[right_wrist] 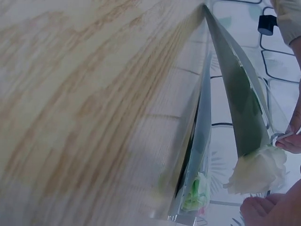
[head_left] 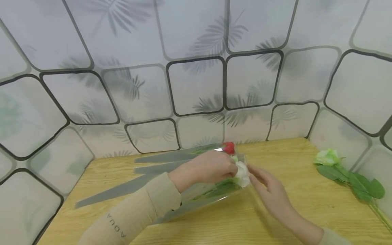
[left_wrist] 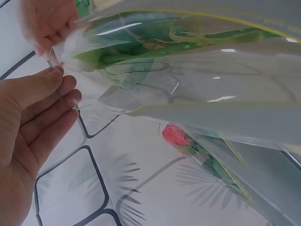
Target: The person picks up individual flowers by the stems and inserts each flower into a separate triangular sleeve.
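A white rose (head_left: 242, 174) with green leaves lies in a clear sleeve with grey panels (left_wrist: 202, 117), its bloom at the sleeve's mouth. My left hand (head_left: 215, 166) reaches over the sleeve; its thumb and forefinger pinch the clear rim beside the bloom, as the left wrist view shows. From the other side my right hand (head_left: 272, 190) comes up to the bloom, thumb and finger apart in the head view, fingertips right at the rim. Its curled fingers (right_wrist: 258, 207) show under the rose in the right wrist view; I cannot tell whether they grip the film.
A red rose (head_left: 228, 148) in another grey-and-clear sleeve lies behind, towards the wall. Further grey sleeve ends (head_left: 107, 197) spread left over the wooden table (head_left: 294, 156). On the right lies an unwrapped pale green rose (head_left: 327, 157) with leaves and a long stem. Patterned walls surround the table.
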`<state>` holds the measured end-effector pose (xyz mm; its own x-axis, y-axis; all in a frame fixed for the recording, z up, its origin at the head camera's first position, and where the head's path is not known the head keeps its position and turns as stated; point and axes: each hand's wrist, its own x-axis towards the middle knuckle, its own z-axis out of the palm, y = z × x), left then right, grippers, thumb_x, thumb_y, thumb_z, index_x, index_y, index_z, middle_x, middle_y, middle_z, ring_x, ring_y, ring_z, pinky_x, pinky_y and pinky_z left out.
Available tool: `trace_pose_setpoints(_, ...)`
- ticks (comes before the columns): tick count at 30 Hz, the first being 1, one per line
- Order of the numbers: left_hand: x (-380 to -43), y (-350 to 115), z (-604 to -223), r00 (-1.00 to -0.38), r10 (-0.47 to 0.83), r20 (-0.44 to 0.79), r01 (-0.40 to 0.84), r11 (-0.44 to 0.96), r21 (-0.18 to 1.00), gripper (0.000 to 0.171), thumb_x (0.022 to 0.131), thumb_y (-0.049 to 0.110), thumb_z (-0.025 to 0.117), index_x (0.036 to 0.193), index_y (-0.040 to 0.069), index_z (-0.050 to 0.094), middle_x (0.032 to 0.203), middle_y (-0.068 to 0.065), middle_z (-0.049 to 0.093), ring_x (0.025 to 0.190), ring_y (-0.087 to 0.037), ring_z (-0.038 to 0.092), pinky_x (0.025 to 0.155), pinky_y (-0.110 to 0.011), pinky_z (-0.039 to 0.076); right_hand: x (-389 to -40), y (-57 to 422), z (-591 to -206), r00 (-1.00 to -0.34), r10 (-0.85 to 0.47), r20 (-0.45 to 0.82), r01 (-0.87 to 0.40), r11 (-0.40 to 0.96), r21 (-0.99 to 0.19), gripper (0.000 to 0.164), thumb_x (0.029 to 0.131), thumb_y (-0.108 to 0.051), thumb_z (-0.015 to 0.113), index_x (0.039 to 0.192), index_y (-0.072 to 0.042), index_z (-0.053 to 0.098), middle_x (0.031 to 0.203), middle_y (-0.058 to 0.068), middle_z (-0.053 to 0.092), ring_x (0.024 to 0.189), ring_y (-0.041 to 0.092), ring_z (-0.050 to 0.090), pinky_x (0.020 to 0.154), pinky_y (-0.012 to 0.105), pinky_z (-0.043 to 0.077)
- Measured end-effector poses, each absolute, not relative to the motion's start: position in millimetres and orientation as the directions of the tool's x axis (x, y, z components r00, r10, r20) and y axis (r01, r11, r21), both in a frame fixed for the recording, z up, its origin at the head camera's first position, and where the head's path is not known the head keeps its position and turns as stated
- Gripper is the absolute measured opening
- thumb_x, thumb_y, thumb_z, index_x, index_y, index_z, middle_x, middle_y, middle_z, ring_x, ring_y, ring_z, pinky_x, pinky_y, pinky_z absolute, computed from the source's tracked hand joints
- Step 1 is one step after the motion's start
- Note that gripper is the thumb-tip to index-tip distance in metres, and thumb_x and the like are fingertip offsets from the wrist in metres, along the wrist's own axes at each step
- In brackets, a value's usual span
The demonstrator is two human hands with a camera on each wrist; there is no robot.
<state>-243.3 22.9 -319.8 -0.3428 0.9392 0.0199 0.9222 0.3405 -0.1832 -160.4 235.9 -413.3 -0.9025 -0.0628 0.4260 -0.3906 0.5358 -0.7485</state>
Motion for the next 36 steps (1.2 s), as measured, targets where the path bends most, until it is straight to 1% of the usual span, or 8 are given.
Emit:
trace_pose_setpoints(3,-245,24,-321,-0.333,0.943,0.021,0.926,0.331,-0.183,0.012,0.105,0.025,0.069,0.101,0.022,0.080,0.097,0.010,0.077,0.086,-0.007,0.070,0.081,-0.022,0.058,-162,236,-414,-0.917,-0.067,0.393,-0.371,0.507,-0.778,0.038,0.110,-0.015,0.056,0.145,-0.001,0.061,0.141,0.019,0.068,0.116,-0.010,0.061,0.097,0.017,0.053)
trace_pose_setpoints(9,-246,25,-322,-0.321,0.947,0.015,0.929,0.317,-0.191,0.011,0.103,0.023,0.071,0.098,0.022,0.080,0.093,0.010,0.076,0.083,-0.007,0.069,0.079,-0.023,0.058,-161,232,-412,-0.926,-0.080,0.368,-0.358,0.493,-0.793,0.036,0.110,-0.015,0.057,0.143,0.000,0.063,0.138,0.017,0.071,0.114,-0.011,0.061,0.097,0.016,0.052)
trace_pose_setpoints(14,-245,25,-322,-0.326,0.945,0.006,0.928,0.321,-0.189,0.011,0.103,0.020,0.070,0.098,0.022,0.080,0.094,0.010,0.077,0.085,-0.007,0.071,0.081,-0.024,0.058,-158,228,-411,-0.908,-0.100,0.407,-0.399,0.499,-0.769,0.035,0.108,-0.012,0.060,0.141,0.000,0.065,0.136,0.017,0.072,0.114,-0.007,0.064,0.098,0.017,0.053)
trace_pose_setpoints(22,-246,28,-320,-0.326,0.945,0.012,0.929,0.323,-0.180,0.011,0.104,0.020,0.070,0.100,0.022,0.080,0.097,0.010,0.078,0.087,-0.007,0.073,0.082,-0.024,0.060,-157,223,-412,-0.885,-0.124,0.449,-0.449,0.482,-0.752,0.035,0.104,-0.007,0.065,0.139,0.000,0.067,0.136,0.017,0.072,0.114,-0.008,0.064,0.099,0.019,0.055)
trace_pose_setpoints(26,-246,29,-317,-0.322,0.947,0.013,0.930,0.319,-0.182,0.013,0.103,0.018,0.069,0.102,0.021,0.081,0.099,0.008,0.078,0.092,-0.008,0.075,0.085,-0.026,0.061,-156,221,-414,-0.894,-0.131,0.429,-0.437,0.470,-0.767,0.036,0.103,-0.006,0.066,0.138,0.002,0.066,0.136,0.019,0.071,0.115,-0.006,0.064,0.100,0.019,0.055)
trace_pose_setpoints(29,-247,31,-316,-0.330,0.944,0.009,0.928,0.327,-0.177,0.013,0.103,0.018,0.070,0.105,0.022,0.082,0.102,0.008,0.078,0.096,-0.008,0.075,0.086,-0.026,0.061,-155,219,-416,-0.897,-0.140,0.419,-0.434,0.457,-0.776,0.038,0.102,-0.005,0.068,0.138,0.004,0.065,0.135,0.021,0.071,0.115,-0.007,0.063,0.099,0.016,0.054)
trace_pose_setpoints(32,-247,32,-314,-0.344,0.939,0.005,0.924,0.339,-0.178,0.013,0.104,0.021,0.070,0.106,0.023,0.082,0.103,0.009,0.077,0.097,-0.008,0.074,0.087,-0.027,0.061,-157,216,-418,-0.875,-0.161,0.456,-0.478,0.430,-0.766,0.042,0.098,-0.001,0.071,0.139,0.008,0.064,0.135,0.024,0.071,0.116,-0.008,0.063,0.098,0.013,0.054)
trace_pose_setpoints(36,-247,34,-313,-0.346,0.938,0.007,0.920,0.341,-0.192,0.011,0.104,0.023,0.070,0.101,0.024,0.080,0.099,0.009,0.077,0.094,-0.008,0.073,0.085,-0.028,0.060,-158,212,-419,-0.849,-0.175,0.499,-0.523,0.408,-0.748,0.047,0.094,0.003,0.075,0.139,0.009,0.063,0.135,0.025,0.070,0.118,-0.007,0.063,0.097,0.014,0.055)
